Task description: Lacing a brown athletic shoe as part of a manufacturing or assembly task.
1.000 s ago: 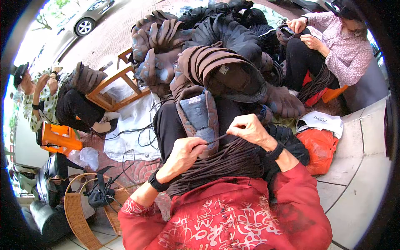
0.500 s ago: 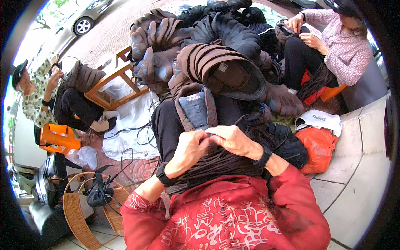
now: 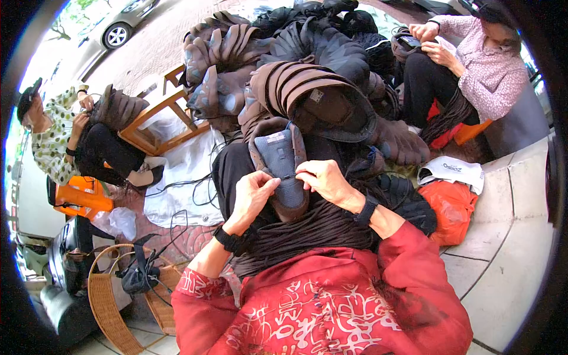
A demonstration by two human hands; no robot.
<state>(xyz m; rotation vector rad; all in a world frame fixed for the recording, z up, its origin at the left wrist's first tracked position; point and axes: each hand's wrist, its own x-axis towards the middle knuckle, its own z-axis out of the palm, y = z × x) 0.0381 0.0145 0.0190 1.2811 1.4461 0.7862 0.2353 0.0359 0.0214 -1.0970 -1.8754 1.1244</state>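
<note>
A brown shoe upper with a blue-grey tongue (image 3: 277, 155) lies upright on my lap, its toe toward me. At its left edge my left hand (image 3: 253, 194) is closed, thumb and fingertips pinched together. My right hand (image 3: 326, 182) pinches at the opposite edge. Between the fingertips a thin dark shoelace (image 3: 287, 177) appears to run across the tongue; its ends are hidden. A thick bundle of dark brown laces (image 3: 307, 234) drapes over my thighs below the shoe. Just beyond stands a nested stack of brown shoe uppers (image 3: 296, 89).
Piles of dark shoe uppers (image 3: 319, 50) rise ahead. One person (image 3: 53, 133) sits left beside a wooden stool frame (image 3: 160, 127); another (image 3: 491, 77) works at the right. A red plastic bag (image 3: 448, 207) lies right, a wicker chair (image 3: 106, 302) lower left.
My hands have moved apart, exposing more of the tongue and the toe between them. The person at the left has lowered their hands to a stack of uppers.
</note>
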